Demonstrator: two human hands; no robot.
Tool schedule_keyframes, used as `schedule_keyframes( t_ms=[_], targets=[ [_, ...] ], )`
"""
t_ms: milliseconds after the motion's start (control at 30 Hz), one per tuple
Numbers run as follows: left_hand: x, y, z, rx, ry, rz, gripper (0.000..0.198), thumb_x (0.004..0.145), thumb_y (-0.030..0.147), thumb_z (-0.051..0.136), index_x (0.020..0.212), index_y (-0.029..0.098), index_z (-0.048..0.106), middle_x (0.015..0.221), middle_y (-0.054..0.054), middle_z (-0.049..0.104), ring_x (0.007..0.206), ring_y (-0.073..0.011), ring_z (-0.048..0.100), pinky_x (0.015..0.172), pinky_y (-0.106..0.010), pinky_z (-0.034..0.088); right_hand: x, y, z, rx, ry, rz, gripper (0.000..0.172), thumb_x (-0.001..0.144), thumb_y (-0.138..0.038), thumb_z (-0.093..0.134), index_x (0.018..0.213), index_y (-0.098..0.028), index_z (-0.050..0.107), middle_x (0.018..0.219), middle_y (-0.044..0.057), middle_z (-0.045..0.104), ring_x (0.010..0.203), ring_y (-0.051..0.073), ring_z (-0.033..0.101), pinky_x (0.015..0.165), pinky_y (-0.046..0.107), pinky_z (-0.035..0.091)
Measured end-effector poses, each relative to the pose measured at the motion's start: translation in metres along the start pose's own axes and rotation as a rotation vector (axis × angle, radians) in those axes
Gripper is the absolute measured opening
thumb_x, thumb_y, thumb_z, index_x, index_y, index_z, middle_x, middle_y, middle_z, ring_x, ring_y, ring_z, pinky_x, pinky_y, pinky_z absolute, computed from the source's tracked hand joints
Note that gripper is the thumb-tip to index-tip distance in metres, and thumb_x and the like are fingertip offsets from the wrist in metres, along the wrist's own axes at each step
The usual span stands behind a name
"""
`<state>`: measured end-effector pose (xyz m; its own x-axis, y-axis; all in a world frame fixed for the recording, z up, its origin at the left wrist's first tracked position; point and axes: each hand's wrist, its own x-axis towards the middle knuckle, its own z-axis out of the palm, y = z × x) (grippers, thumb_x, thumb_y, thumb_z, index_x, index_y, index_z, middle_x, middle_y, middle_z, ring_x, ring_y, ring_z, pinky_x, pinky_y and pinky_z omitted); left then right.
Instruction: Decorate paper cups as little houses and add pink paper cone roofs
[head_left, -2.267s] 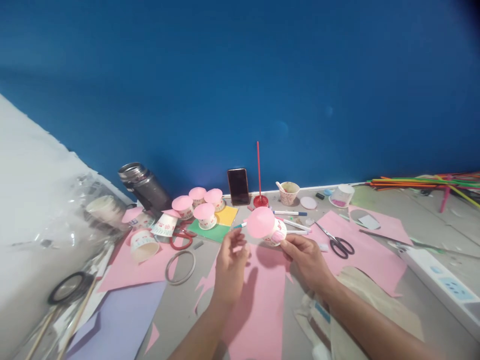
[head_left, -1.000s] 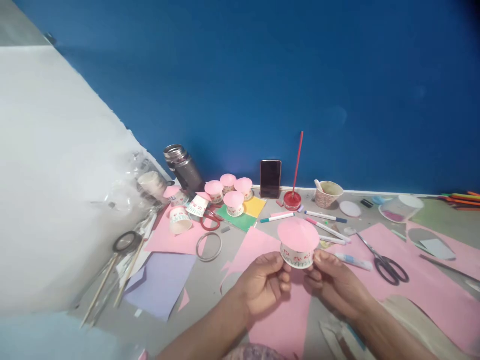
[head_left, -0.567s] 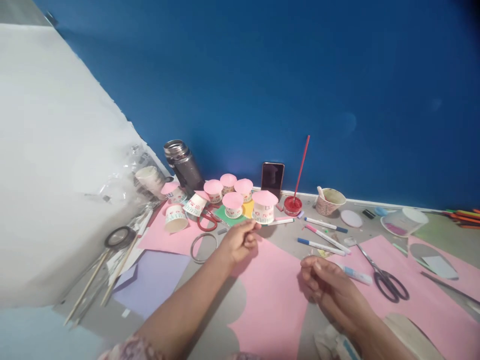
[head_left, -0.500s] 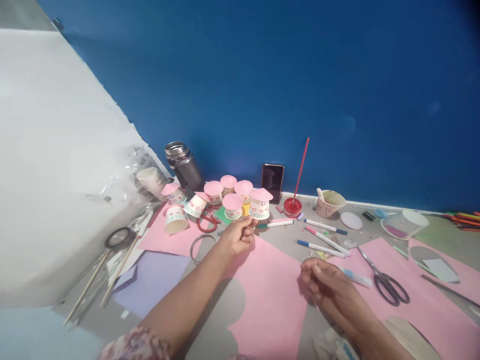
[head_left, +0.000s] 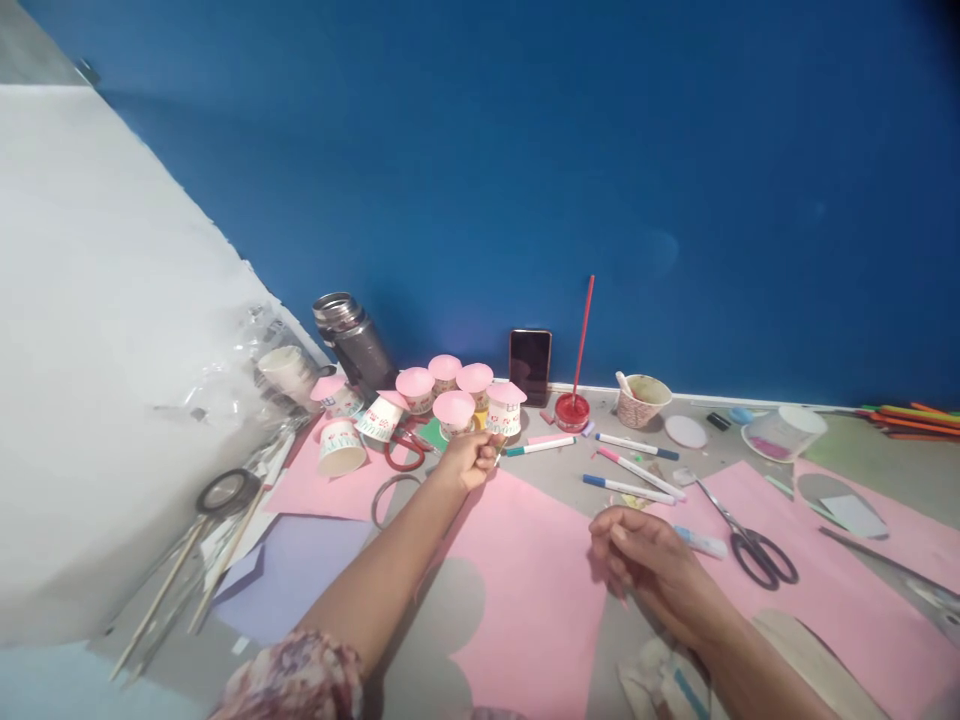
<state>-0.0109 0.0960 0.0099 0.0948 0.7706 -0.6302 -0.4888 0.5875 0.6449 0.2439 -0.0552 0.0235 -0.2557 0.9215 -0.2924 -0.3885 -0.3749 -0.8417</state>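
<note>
My left hand (head_left: 471, 460) reaches forward with its fingers closed in a pinch, just in front of a small paper cup (head_left: 504, 416) that wears a pink paper cone like a roof. Whatever the fingers pinch, if anything, is too small to make out. Beside that hand are several similar decorated cups, among them one with a round pink top (head_left: 454, 410). My right hand (head_left: 637, 550) hovers over the right edge of a cut sheet of pink paper (head_left: 532, 590). Its fingers are loosely curled inward, and I see nothing in them.
Several markers (head_left: 634, 490) lie ahead of my right hand, with black-handled scissors (head_left: 761, 555) farther right. A red paint pot (head_left: 572, 412) holds an upright stick. A phone (head_left: 530, 367) leans on the wall near an open flask (head_left: 354, 345). Red-handled scissors (head_left: 405, 455) lie behind a tape ring (head_left: 386, 500).
The view has turned slightly right, so everything sits a little farther left. My left hand is slightly lower against the front cup. My right hand keeps almost the same pose.
</note>
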Motion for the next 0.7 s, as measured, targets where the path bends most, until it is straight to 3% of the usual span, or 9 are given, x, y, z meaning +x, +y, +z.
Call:
schedule_keyframes(
  t_ms=[100,200,300,367,433,500,533,600,700],
  targets=[
    [-0.003,0.0,-0.001,-0.009,-0.008,0.0,0.041,0.1,0.039,0.067,0.134,0.018,0.063,0.134,-0.012,0.066,0.115,-0.0266,0.068,0.095,-0.049,0.061,-0.001,-0.001,0.001,-0.016,-0.01,0.009,0.045,0.073,-0.058,0.09,0.086,-0.017,0.076,0.065,0.002,0.063,0.053,0.009,0.046,0.048,0.022,0.032],
    [-0.015,0.002,-0.002,-0.019,-0.042,0.01,0.027,0.1,0.024,0.066,0.125,0.013,0.065,0.118,-0.011,0.071,0.083,-0.0147,0.07,0.07,-0.029,0.061,-0.001,-0.001,0.001,-0.037,-0.022,0.009,0.045,0.075,-0.058,0.089,0.088,-0.017,0.076,0.068,0.003,0.067,0.054,0.009,0.048,0.049,0.022,0.034],
    [-0.04,-0.001,-0.006,-0.017,-0.091,0.031,0.024,0.091,0.0,0.062,0.112,0.009,0.067,0.101,-0.012,0.076,0.047,-0.0014,0.049,0.04,-0.012,0.035,0.0,0.001,-0.001,-0.058,-0.027,0.01,0.046,0.077,-0.059,0.087,0.089,-0.017,0.076,0.07,0.004,0.069,0.054,0.01,0.05,0.05,0.023,0.035],
    [-0.063,-0.008,-0.011,0.006,-0.127,0.022,0.021,0.087,0.002,0.066,0.106,0.008,0.07,0.097,-0.016,0.079,0.048,-0.0043,0.057,0.038,-0.013,0.03,0.0,0.002,-0.003,-0.073,-0.033,0.01,0.047,0.077,-0.06,0.087,0.089,-0.017,0.075,0.07,0.005,0.069,0.054,0.01,0.049,0.052,0.024,0.035],
    [-0.089,-0.014,-0.02,0.062,-0.164,-0.008,0.015,0.085,0.012,0.074,0.098,0.005,0.073,0.088,-0.021,0.079,0.055,-0.0147,0.069,0.037,-0.016,0.028,0.0,0.003,-0.006,-0.092,-0.038,0.021,0.047,0.077,-0.061,0.087,0.088,-0.016,0.075,0.07,0.006,0.07,0.054,0.011,0.049,0.053,0.025,0.034],
    [-0.114,-0.015,-0.033,0.241,-0.277,0.003,0.022,0.085,0.026,0.078,0.094,0.006,0.075,0.086,-0.02,0.08,0.043,-0.0124,0.062,0.036,-0.019,0.029,-0.001,0.005,-0.008,-0.112,-0.032,0.05,0.047,0.077,-0.061,0.087,0.088,-0.017,0.074,0.07,0.006,0.07,0.056,0.012,0.049,0.054,0.026,0.033],
    [-0.124,-0.012,-0.04,0.301,-0.273,0.066,0.025,0.083,0.031,0.08,0.093,0.008,0.076,0.084,-0.019,0.08,0.041,-0.0113,0.059,0.037,-0.02,0.03,-0.001,0.007,-0.01,-0.12,-0.033,0.073,0.048,0.076,-0.062,0.087,0.088,-0.017,0.074,0.069,0.005,0.069,0.056,0.012,0.049,0.054,0.026,0.032],
    [-0.14,0.007,-0.058,0.409,-0.134,0.263,0.029,0.08,0.037,0.082,0.092,0.011,0.077,0.08,-0.014,0.079,0.042,-0.0111,0.059,0.039,-0.02,0.032,-0.001,0.011,-0.015,-0.131,0.011,0.099,0.048,0.079,-0.064,0.083,0.091,-0.018,0.074,0.07,0.005,0.069,0.057,0.012,0.048,0.057,0.027,0.032],
    [-0.151,0.06,-0.092,0.614,0.281,0.653,0.026,0.081,0.04,0.077,0.091,0.015,0.076,0.078,-0.008,0.077,0.053,-0.0144,0.063,0.047,-0.023,0.04,0.003,0.019,-0.025,-0.182,-0.009,0.127,0.054,0.075,-0.069,0.083,0.091,-0.019,0.075,0.068,0.006,0.069,0.056,0.014,0.048,0.058,0.029,0.034]
  ],
)
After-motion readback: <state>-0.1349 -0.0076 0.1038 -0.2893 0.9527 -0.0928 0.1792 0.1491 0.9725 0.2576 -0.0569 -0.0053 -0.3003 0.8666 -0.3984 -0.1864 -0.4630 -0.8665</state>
